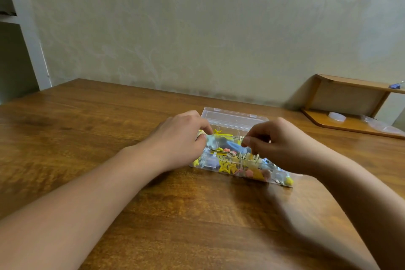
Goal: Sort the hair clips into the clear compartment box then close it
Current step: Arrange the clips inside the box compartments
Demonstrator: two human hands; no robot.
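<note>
A clear compartment box (235, 116) stands open on the wooden table, its lid tipped back toward the wall. Its compartments hold several yellow, pink and blue hair clips (228, 166). My left hand (179, 140) hovers over the box's left side, fingers pinched on a blurred pale blue-grey clip (215, 140). My right hand (278, 144) is over the right side, fingertips pinched near a blue clip (235, 146); whether it grips that clip is unclear because of blur. Both hands hide parts of the box.
The wooden table (109, 138) runs to a patterned wall behind. At the right stands a small wooden shelf (350, 103) with a white round lid (337, 116), clear plastic bags (381, 126) and a blue binder clip (396, 85) on top.
</note>
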